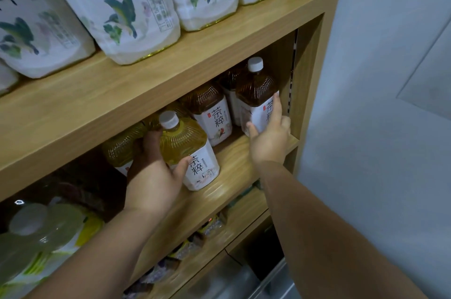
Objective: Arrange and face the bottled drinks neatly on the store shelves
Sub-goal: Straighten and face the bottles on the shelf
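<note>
Both hands at work on the middle shelf (234, 164), task partway through. Left hand (156, 176) wrapped around the yellow tea bottle (188, 150), thumb across the label, fingers behind the shoulder: a closed grip on a bottle standing near the shelf's front edge, label turned outward. Right hand (268, 135) cupped on the dark tea bottle (258, 96) at the right end of the shelf, index finger up the label's side, thumb on the lower left; grip loosely closed on it, label seemingly turned partly to the right, not yet squared to the front. Between them, another dark tea bottle (212, 113) set further back with its label facing out. More yellow bottles (122, 145) behind the left hand, out of line. On the upper shelf (170, 59), large white-labelled bottles (122, 11) already in a row. Left to do: pulling the row forward, evening the gaps, squaring labels.
</note>
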